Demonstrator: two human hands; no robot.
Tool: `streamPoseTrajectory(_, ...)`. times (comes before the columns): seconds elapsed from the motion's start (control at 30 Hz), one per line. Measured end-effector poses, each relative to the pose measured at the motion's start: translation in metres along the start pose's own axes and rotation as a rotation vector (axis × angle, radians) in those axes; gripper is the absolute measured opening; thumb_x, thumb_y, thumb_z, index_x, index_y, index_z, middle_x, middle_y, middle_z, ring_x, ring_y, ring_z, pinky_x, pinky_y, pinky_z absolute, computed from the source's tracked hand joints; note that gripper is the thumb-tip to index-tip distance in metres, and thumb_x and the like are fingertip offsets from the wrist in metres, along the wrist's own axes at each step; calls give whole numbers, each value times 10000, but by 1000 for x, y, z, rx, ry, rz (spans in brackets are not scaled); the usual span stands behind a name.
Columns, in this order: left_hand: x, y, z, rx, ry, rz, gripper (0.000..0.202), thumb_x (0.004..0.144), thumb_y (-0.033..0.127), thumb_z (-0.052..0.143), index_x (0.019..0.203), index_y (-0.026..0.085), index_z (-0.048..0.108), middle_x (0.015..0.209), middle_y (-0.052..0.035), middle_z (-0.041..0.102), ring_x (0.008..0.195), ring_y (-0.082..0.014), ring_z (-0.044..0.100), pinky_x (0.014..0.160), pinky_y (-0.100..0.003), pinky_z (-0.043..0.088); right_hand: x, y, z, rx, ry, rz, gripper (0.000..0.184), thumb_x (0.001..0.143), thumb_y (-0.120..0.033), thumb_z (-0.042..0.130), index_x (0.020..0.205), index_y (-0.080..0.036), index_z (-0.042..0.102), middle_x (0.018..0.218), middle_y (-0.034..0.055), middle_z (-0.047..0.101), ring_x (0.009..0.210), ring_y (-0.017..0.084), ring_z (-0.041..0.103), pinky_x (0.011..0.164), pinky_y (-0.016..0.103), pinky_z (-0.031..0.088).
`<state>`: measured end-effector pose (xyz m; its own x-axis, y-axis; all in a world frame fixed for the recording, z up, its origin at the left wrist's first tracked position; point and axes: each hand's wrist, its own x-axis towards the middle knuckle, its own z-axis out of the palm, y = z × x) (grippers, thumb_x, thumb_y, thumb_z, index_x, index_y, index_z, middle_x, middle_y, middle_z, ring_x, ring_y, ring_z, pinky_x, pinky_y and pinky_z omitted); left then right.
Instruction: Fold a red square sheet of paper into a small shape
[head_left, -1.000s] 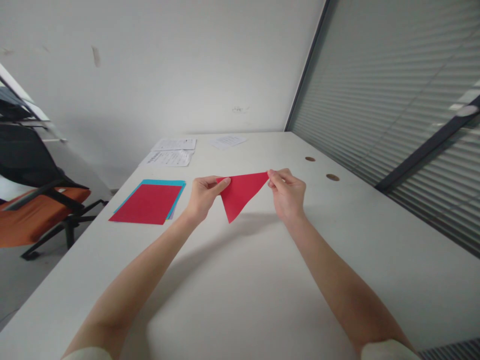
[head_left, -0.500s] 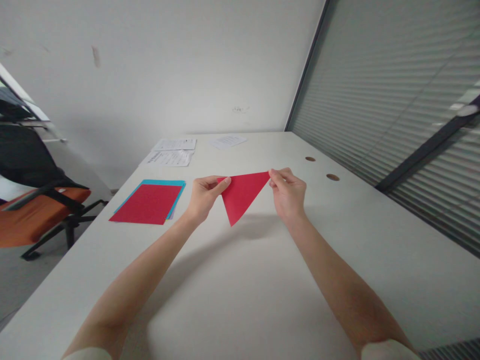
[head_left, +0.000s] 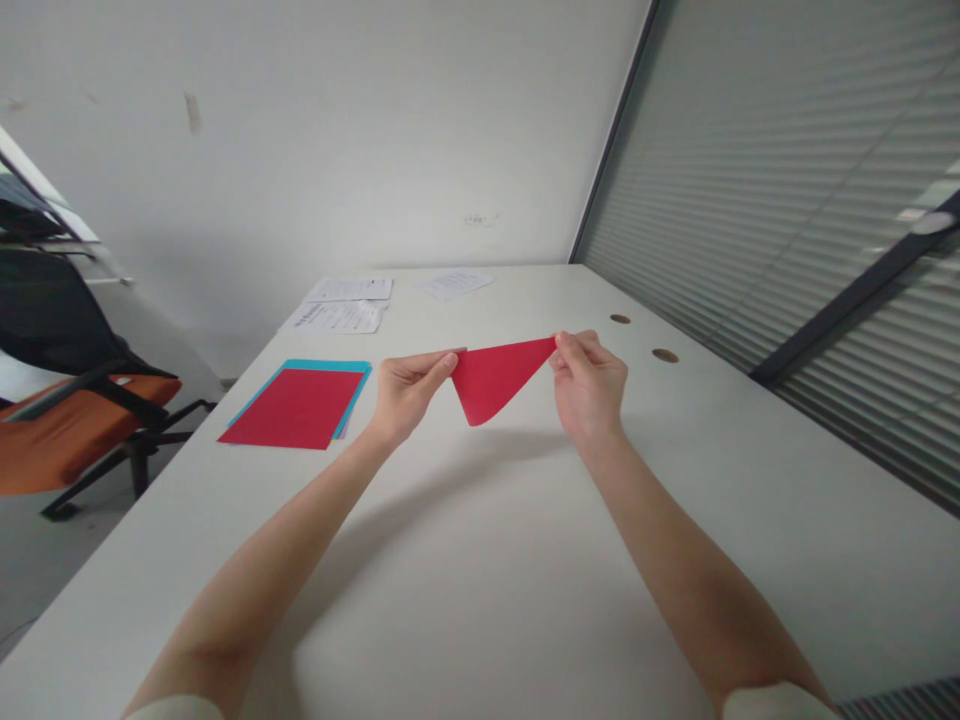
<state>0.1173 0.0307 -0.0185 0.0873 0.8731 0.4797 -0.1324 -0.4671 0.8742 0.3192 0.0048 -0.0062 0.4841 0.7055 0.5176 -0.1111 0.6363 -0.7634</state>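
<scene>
Two Hands, One Red Triangle Held Clear of the Table

Both hands are closed in narrow pinches on the same sheet. The left hand [head_left: 409, 388] nips the left corner of the red paper triangle [head_left: 495, 382] between thumb and fingers, and the right hand [head_left: 591, 385] nips the right corner the same way. The triangle hangs between them near the middle of the view. Its top edge is roughly level and its lower point droops toward 6 o'clock with a slight curl (the paper looks thin and bows instead of hanging flat). It is off the white table [head_left: 487, 580] and throws a shadow on it.

At 9 o'clock from the left hand, a stack of coloured sheets [head_left: 300, 405] lies flat, red on top with a blue edge showing beneath. Toward 11 o'clock, printed pages [head_left: 341, 312] lie near the wall. At 2 o'clock from the right hand are two round cable holes [head_left: 664, 355]. An orange-seated chair [head_left: 67, 410] stands off the table at far 9 o'clock.

As I judge it, the hold is the weak spot, since only two corner tips carry the sheet. If either pinch loosened, that corner could slip out and the triangle would swing from the other hand. Drawing the hands apart too hard could crumple or tear a corner. Nothing steadies the curled lower point, so any folded layers might slide out of line. I cannot tell how many layers there are.
</scene>
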Motion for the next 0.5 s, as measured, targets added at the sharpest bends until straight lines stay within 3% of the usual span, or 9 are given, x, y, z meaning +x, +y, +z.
streamPoseTrajectory(0.27,4,-4,-4,-23,-9,-6,314,758,468,749,867,180,811,759,-49,750,843,-242,704,820,-383,574,1,0,-1,-32,-26,13,374,668,-473,823,536,-222,579,626,-42,381,610,111,392,627,330,387)
streamPoseTrajectory(0.5,6,-11,-4,-9,28,17,347,751,510,738,782,169,796,743,-38,731,738,-209,680,714,-351,587,-1,-1,1,-1,-20,22,369,634,-442,850,504,-222,584,615,-41,388,600,108,378,619,323,379)
